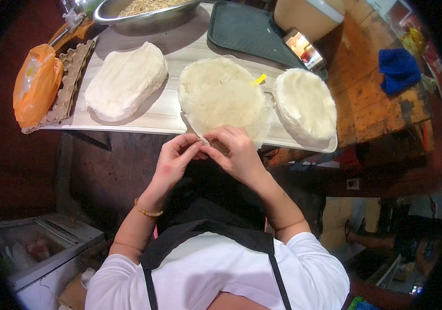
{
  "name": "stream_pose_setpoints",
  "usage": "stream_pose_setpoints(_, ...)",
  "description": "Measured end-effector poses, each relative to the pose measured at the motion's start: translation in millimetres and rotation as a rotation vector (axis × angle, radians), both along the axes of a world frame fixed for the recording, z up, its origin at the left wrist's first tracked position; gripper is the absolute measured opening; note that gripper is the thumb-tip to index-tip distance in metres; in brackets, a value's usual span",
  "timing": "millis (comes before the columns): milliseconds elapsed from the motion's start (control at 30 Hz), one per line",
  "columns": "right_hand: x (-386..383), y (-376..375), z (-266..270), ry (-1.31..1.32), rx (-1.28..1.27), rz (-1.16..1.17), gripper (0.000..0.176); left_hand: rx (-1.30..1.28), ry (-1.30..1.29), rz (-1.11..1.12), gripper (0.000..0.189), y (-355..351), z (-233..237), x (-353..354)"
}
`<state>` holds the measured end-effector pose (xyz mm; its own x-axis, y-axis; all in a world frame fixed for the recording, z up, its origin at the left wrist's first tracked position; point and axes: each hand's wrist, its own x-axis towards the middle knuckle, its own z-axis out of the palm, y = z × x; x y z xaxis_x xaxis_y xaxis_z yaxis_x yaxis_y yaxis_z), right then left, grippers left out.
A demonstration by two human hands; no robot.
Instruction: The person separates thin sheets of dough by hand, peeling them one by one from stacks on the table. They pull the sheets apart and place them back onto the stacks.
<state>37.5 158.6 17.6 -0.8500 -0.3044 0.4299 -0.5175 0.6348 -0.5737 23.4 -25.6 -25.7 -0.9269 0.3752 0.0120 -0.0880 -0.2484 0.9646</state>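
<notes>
A stack of thin, round, pale dough wrappers (223, 95) lies in the middle of the white board, its near edge hanging over the front. At that edge, my left hand (175, 157) pinches a wrapper between thumb and fingers. My right hand (237, 153) is closed on the same edge, its thumb almost touching the left one. How many layers they grip is too small to tell. A small yellow strip (259, 80) sticks out at the stack's right side. To the left rests another thick wrapper stack (127, 81), and a third stack (306, 106) is at the right.
Behind are a metal basin (148, 19) of pale shreds and a dark tray (241, 31). A phone (303, 49) leans by a beige container (308, 18). An orange bag (37, 85) sits on an egg carton (73, 77); a blue cloth (398, 70) lies far right.
</notes>
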Motion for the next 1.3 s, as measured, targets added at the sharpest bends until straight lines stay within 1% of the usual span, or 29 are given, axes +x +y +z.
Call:
stream_pose_setpoints(100,1.8,-0.2,0.5,0.039,0.012,0.002,0.02,0.022,-0.009,-0.011,0.017,0.9,-1.8,-1.8)
stream_pose_setpoints(167,3.0,0.1,0.8,0.067,0.018,0.007,0.02,-0.084,0.102,-0.009,0.018,-0.6,-1.1,-3.1)
stream_pose_setpoints(200,2.9,0.2,0.6,0.063,-0.01,-0.008,0.018,-0.083,0.101,-0.007,0.018,-0.2,0.5,-2.7)
stream_pose_setpoints(267,2.7,0.4,-1.5,0.056,-0.037,-0.021,0.017,0.023,0.04,-0.026,0.018,1.9,5.0,-1.1)
stream_pose_setpoints(333,2.4,1.2,-5.5,-0.007,-0.121,-0.087,0.011,0.013,0.053,-0.019,0.018,4.1,8.1,-1.7)
stream_pose_setpoints(367,2.6,0.8,-4.7,-0.007,-0.121,-0.086,0.011,0.005,0.068,-0.014,0.017,5.2,8.7,-2.2)
stream_pose_setpoints(433,3.0,0.0,-1.8,-0.339,-0.411,-0.102,0.012,0.007,0.076,-0.006,0.016,7.2,6.9,-2.7)
stream_pose_setpoints(533,0.9,4.0,-3.1,-0.406,-0.48,-0.099,0.013,-0.012,0.078,0.009,0.014,10.0,9.5,-3.1)
stream_pose_setpoints(667,-2.4,10.2,0.5,-0.485,-0.463,-0.081,0.013,-0.026,0.074,0.009,0.012,12.1,5.8,-6.6)
stream_pose_setpoints(733,-3.7,12.7,-2.5,-0.603,-0.561,-0.04,0.014,-0.036,0.075,0.017,0.012,13.3,5.8,-7.2)
stream_pose_setpoints(833,-6.2,13.6,-8.4,-0.529,-0.59,-0.02,0.018,-0.046,0.076,0.031,0.012,14.9,5.2,-8.2)
stream_pose_setpoints(967,-6.9,16.6,-8.2,-0.597,-0.56,-0.032,0.015,-0.035,0.057,0.053,0.013,17.3,7.2,-7.7)
stream_pose_setpoints(1033,-7.2,16.4,-9.6,-0.516,-0.513,-0.016,0.016,-0.028,0.057,0.055,0.013,17.6,7.7,-7.8)
stream_pose_setpoints(1067,-7.9,16.7,-11.5,-0.516,-0.514,-0.017,0.016,-0.02,0.058,0.058,0.013,17.7,8.0,-8.0)
stream_pose_setpoints(1167,-8.8,16.6,-15.3,-0.464,-0.572,0.009,0.015,-0.052,0.066,0.07,0.013,17.0,10.1,-6.6)
stream_pose_setpoints(1267,-4.7,12.1,-8.7,-0.445,-0.521,0.027,0.016,-0.101,0.066,0.083,0.012,14.5,7.7,-5.5)
stream_pose_setpoints(1300,-3.6,10.7,-6.0,-0.409,-0.464,0.018,0.017,-0.102,0.066,0.083,0.012,14.4,7.3,-5.1)
